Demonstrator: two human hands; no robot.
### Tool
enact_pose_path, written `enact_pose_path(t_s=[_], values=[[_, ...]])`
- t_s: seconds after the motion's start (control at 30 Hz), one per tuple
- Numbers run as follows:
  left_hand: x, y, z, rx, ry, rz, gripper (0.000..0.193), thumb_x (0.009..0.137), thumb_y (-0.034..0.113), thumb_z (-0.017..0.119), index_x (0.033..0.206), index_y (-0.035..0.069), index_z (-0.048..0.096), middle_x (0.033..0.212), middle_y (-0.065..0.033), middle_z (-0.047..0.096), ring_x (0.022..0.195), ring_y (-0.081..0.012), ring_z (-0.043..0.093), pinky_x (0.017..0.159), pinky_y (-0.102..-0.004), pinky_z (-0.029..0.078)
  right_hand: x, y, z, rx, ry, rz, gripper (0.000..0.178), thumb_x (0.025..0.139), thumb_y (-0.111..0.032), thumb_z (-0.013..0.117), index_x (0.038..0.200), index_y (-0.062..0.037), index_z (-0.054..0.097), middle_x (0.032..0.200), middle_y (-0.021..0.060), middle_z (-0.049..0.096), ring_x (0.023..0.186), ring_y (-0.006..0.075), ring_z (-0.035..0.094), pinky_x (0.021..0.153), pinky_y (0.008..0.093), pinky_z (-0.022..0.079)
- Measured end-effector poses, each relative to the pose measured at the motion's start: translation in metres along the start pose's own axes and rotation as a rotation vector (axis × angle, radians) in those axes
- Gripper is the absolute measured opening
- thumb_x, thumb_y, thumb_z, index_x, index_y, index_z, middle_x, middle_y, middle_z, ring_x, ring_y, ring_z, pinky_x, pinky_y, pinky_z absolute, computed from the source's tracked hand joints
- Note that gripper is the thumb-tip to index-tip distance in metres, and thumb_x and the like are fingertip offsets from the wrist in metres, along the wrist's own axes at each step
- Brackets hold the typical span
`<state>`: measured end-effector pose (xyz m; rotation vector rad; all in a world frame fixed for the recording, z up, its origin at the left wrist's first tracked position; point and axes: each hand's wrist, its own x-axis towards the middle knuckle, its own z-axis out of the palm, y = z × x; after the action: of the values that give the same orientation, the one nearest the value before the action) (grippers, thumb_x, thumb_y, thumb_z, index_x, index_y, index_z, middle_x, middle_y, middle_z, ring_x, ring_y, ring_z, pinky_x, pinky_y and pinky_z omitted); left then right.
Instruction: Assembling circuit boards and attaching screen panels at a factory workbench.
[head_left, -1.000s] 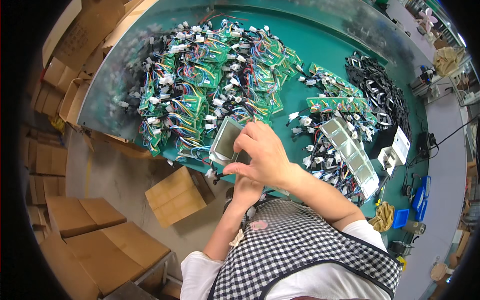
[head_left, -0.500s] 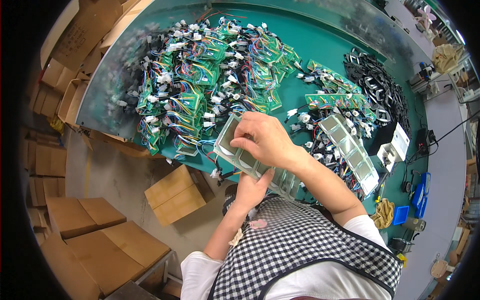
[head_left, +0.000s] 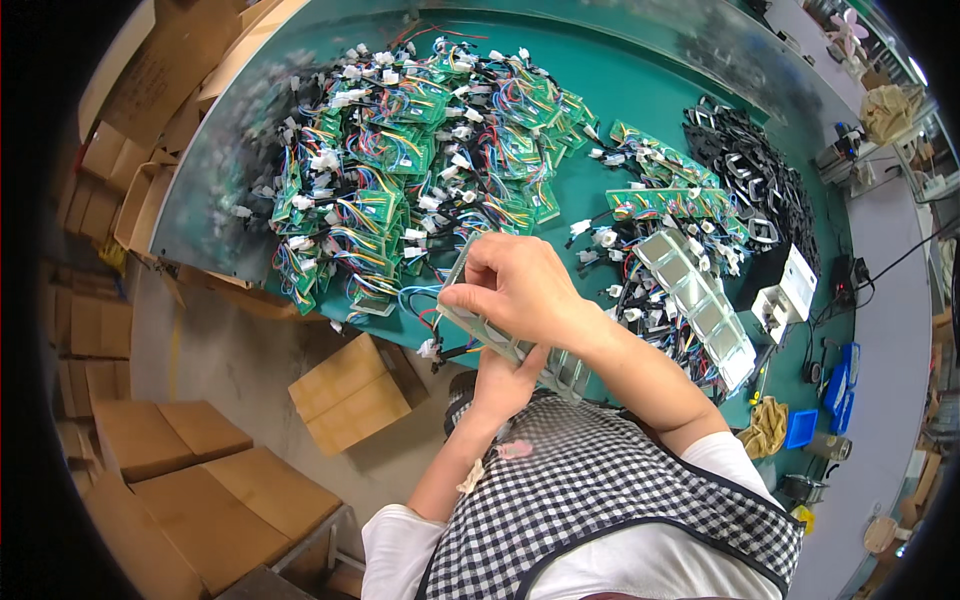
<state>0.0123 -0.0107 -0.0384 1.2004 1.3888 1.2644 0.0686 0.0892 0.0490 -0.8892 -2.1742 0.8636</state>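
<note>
My left hand [head_left: 505,382] is closed around the near edge of a long circuit board [head_left: 478,326] with pale rectangular windows, its thumb on top. Colored wires with a white connector [head_left: 429,348] hang from the board's left end. Above that end, my right hand [head_left: 525,288] has curled fingers and the thumb pressed toward the index finger. What it pinches, if anything, is hidden; the hand also covers much of the board. Right of my hands, a similar windowed panel [head_left: 703,312] lies on a heap of wired boards.
A large pile of green wired boards [head_left: 385,150] covers the left of the green table [head_left: 630,85]. More boards [head_left: 670,204], black plastic frames [head_left: 760,185] and a white-and-black box [head_left: 785,290] lie right. Cardboard boxes [head_left: 350,392] stand on the floor at left.
My right hand has shifted slightly down and left over the board, covering more of its windows. The board's far end looks tilted more steeply. My left hand keeps its hold.
</note>
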Motion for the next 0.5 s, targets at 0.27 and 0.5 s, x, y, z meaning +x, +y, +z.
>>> enact_pose_path(t_s=[0.27, 0.5], values=[[-0.001, 0.002, -0.003, -0.058, -0.027, -0.088, 0.022, 0.074, 0.009, 0.055, 0.092, -0.003, 0.053, 0.080, -0.0109, 0.059, 0.074, -0.0208, 0.057, 0.066, -0.0321, 0.044, 0.002, 0.008, 0.002, 0.153, -0.074, -0.015, 0.018, 0.067, -0.014, 0.065, 0.065, 0.0001, 0.055, 0.060, 0.0079, 0.052, 0.053, 0.0159, 0.051, 0.048, 0.0268, 0.040], [0.000, 0.011, -0.015, 0.019, -0.052, -0.180, 0.022, 0.076, 0.011, 0.056, 0.094, -0.002, 0.054, 0.086, -0.0100, 0.058, 0.079, -0.0197, 0.055, 0.069, -0.0318, 0.043, -0.007, 0.024, -0.014, 0.292, 0.160, 0.186, 0.021, 0.069, -0.016, 0.067, 0.063, -0.0007, 0.054, 0.055, 0.0007, 0.047, 0.051, 0.0062, 0.043, 0.044, 0.0213, 0.033]])
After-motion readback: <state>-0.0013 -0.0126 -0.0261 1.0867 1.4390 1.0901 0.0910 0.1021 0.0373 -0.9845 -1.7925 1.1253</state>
